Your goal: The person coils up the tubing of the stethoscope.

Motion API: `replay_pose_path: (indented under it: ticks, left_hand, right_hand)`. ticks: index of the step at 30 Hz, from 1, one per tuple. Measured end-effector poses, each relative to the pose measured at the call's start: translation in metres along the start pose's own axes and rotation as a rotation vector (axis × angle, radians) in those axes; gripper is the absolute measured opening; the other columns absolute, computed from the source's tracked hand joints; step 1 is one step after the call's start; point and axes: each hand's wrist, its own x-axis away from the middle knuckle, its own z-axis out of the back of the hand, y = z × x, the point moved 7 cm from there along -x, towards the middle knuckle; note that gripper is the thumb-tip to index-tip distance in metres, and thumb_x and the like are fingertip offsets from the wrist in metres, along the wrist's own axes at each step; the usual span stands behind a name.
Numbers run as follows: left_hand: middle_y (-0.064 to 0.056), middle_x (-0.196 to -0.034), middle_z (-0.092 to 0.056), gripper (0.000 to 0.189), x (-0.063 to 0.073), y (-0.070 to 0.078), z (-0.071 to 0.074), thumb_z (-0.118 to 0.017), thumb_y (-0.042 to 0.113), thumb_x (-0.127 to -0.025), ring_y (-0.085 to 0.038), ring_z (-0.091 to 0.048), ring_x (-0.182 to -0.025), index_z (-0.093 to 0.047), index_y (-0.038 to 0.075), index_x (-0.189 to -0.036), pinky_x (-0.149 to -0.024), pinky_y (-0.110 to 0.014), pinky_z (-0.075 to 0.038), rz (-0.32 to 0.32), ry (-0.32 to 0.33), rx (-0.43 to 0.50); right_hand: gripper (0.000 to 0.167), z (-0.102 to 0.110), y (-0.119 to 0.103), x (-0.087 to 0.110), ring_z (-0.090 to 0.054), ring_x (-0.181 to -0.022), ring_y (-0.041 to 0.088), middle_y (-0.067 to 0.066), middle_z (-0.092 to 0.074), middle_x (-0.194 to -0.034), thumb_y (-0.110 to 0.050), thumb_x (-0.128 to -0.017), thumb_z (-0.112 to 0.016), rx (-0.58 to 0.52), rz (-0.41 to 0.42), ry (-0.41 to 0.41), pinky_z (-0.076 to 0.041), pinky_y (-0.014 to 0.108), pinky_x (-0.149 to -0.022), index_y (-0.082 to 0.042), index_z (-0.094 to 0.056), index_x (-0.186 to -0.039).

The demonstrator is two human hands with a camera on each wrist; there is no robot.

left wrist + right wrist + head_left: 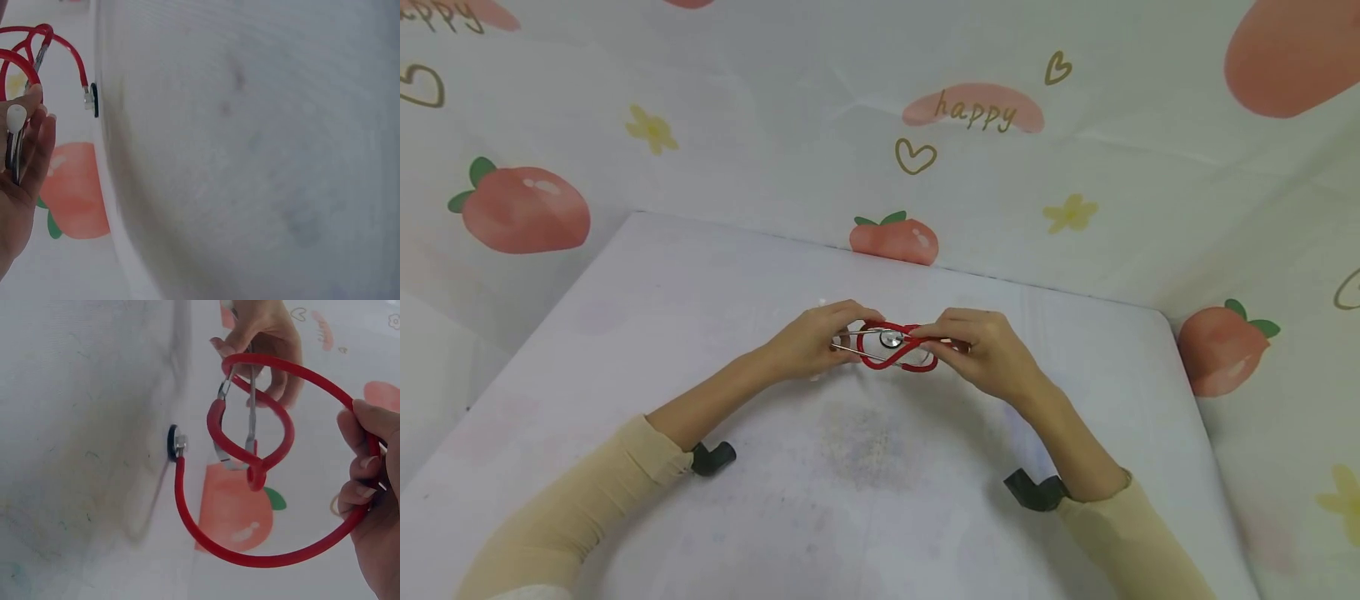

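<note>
Biggest thing in our shot is the printed backdrop (775, 125): peaches, yellow flowers, hearts. Under it sits the pale bench (865, 517), kinda smudgy. Two beige sleeves (602, 483) come in over that, a black angled piece (715, 458) near each wrist. Left hand (811, 340) has its fingers pinching the metal tubes (252, 406); right hand (988, 348) has its fingers curled round the red tubing. So the stethoscope (255, 464) is between the two, held up over the bench.

View-wise — the head camera squashes the tubing into a crossed-over tangle for us, while the right wrist one lays it out: a wide loop, a forked joint, and the black-rimmed chest piece (174, 444) at the end. The left wrist view gives us a white ear tip (16, 119) up close; from the head it's just a speck.

Only writing we can read is "happy" (973, 108) on the backdrop, plus a cut-off "appy" at top left. No brand on the stethoscope that we can make out.
</note>
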Motion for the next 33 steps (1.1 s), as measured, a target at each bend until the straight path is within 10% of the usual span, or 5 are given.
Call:
replay_pose_path:
  ticks: [13, 33]
  left_hand:
    - [0.000, -0.121, -0.061, 0.060, -0.002, 0.002, -0.003, -0.083, 0.006, -0.080, -0.011, -0.063, -0.092, -0.061, 0.018, -0.134, -0.074, -0.019, -0.055, -0.034, -0.007, 0.030]
    - [0.001, -0.114, -0.072, 0.059, 0.003, 0.015, 0.001, -0.087, 0.007, -0.075, -0.008, -0.067, -0.079, -0.067, 0.013, -0.129, -0.068, -0.020, -0.055, -0.113, 0.076, 0.012]
  right_hand:
    - [0.024, 0.002, 0.007, -0.010, -0.050, -0.063, 0.008, -0.003, -0.071, -0.083, 0.000, -0.081, -0.080, -0.018, 0.023, 0.042, -0.043, 0.018, -0.054, -0.007, -0.078, -0.103]
    - [0.019, 0.002, 0.040, -0.029, -0.059, -0.069, 0.015, 0.004, -0.073, -0.092, -0.006, -0.087, -0.076, -0.196, -0.165, 0.117, -0.049, 0.019, -0.059, -0.005, -0.076, -0.106]
